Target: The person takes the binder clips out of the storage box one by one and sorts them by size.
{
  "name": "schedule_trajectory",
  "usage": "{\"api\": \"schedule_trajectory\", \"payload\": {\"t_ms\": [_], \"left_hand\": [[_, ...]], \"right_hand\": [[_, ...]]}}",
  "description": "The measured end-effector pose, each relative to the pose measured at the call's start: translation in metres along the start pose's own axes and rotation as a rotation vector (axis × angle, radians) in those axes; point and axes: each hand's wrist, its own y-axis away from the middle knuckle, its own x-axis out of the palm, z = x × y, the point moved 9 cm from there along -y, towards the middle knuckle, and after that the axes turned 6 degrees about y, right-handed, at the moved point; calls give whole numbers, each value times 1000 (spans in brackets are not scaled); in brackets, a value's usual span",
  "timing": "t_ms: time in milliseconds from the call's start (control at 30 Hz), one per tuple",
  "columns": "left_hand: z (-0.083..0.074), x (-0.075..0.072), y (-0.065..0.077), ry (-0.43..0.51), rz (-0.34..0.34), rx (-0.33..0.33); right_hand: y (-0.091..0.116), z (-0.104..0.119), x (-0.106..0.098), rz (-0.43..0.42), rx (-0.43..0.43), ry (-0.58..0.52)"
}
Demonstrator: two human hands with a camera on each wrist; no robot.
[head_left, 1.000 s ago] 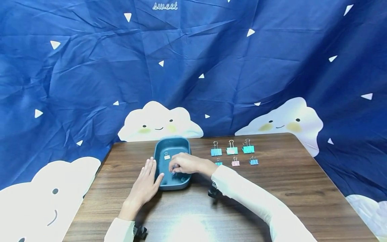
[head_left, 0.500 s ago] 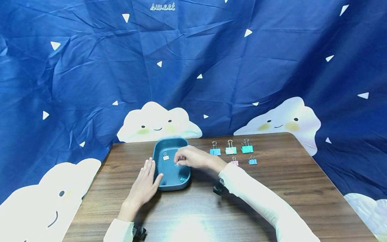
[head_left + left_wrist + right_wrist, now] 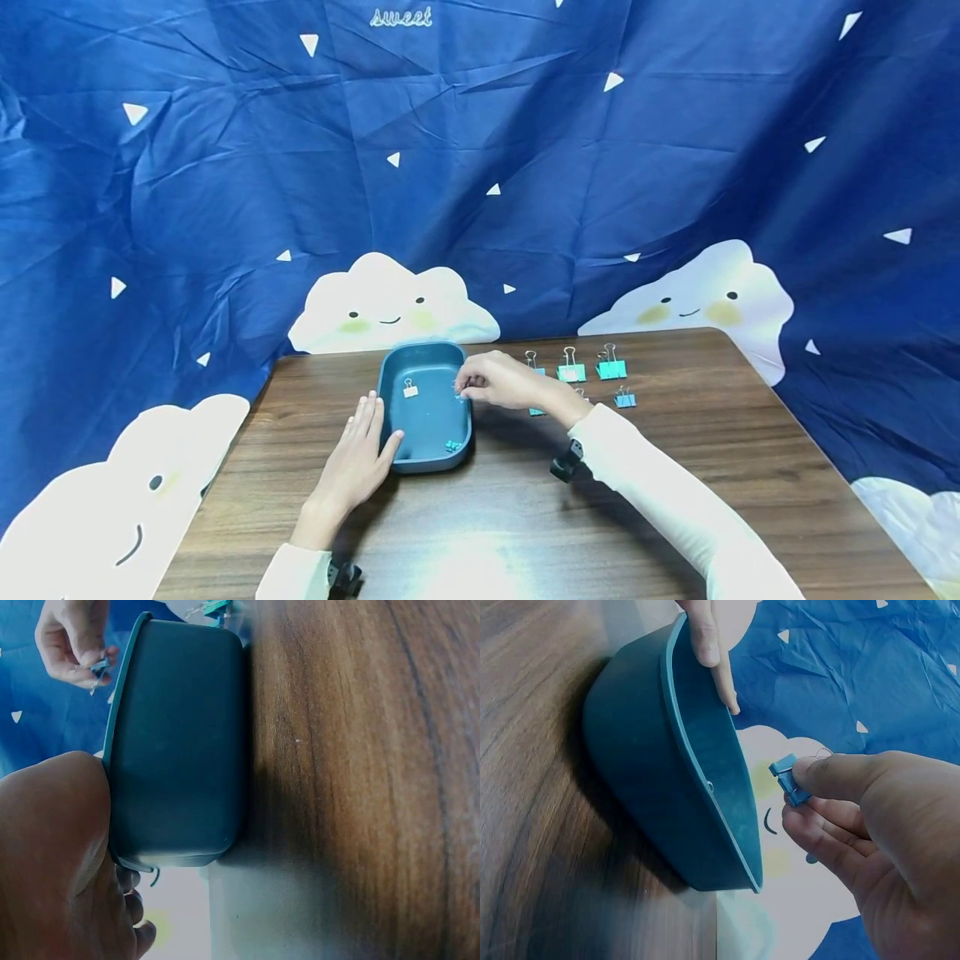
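Observation:
My right hand [image 3: 498, 381] is over the right rim of a dark teal tray [image 3: 423, 460]. Between its thumb and fingers it pinches a small blue binder clip [image 3: 790, 780], raised above the rim in the right wrist view. My left hand [image 3: 358, 450] rests along the tray's left side with its fingers straight, the thumb over the rim. In the tray, a small pale binder clip [image 3: 410, 388] lies toward the back left. Several tiny teal clips [image 3: 453, 447] are bunched in its front right corner.
Right of the tray, binder clips stand in two rows on the wooden table [image 3: 675, 467]. The back row has a white-and-teal clip [image 3: 572, 372] and a green one [image 3: 612, 368]. A blue clip [image 3: 625, 400] ends the front row. My right hand partly hides others.
My right hand has lifted from the tray's middle and moved right to its right rim, carrying the small blue binder clip. My left hand has stayed at the tray's left side.

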Motion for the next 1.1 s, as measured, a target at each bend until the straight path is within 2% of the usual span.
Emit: {"api": "schedule_trajectory", "payload": {"t_ms": [200, 467, 867, 1100], "left_hand": [[-1, 0, 0, 1, 4, -3], [-1, 0, -1, 8, 5, -4], [5, 3, 1, 28, 29, -35], [4, 3, 0, 25, 20, -24]], "right_hand": [[13, -6, -13, -22, 14, -3], [32, -18, -26, -57, 75, -10], [64, -39, -31, -77, 166, -60], [84, -52, -27, -77, 210, -64]]}}
